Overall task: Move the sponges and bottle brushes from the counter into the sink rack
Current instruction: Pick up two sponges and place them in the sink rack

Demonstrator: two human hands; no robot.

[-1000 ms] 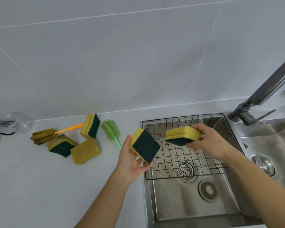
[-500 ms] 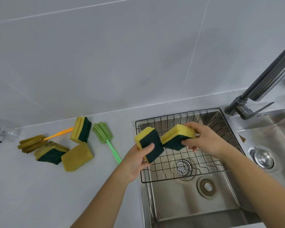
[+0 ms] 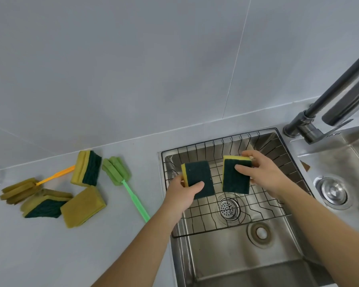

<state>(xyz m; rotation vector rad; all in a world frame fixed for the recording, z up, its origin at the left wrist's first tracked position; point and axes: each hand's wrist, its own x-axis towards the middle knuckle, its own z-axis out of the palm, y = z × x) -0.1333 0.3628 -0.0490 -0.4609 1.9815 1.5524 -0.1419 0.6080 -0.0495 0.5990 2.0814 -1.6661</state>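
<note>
My left hand [image 3: 181, 195] grips a yellow sponge with a dark green scrub face [image 3: 197, 177], held upright over the left part of the wire sink rack [image 3: 203, 146]. My right hand [image 3: 263, 175] holds a second yellow-and-green sponge [image 3: 235, 179] upright over the rack's middle. On the counter to the left lie three more sponges: one standing on edge [image 3: 87, 168], one flat with its green side forward [image 3: 45, 205] and one yellow side up [image 3: 83, 207]. A green bottle brush [image 3: 120, 177] and an orange-handled brush [image 3: 21, 188] lie beside them.
The rack sits in the back half of a steel sink [image 3: 236, 262] with a drain strainer [image 3: 228, 208]. A grey faucet [image 3: 323, 108] rises at the right, beside a second basin [image 3: 334, 191]. A tiled wall stands behind the counter.
Both hands moved over the rack and turned their sponges upright, green faces toward me. The left hand came from the counter's edge to above the rack.
</note>
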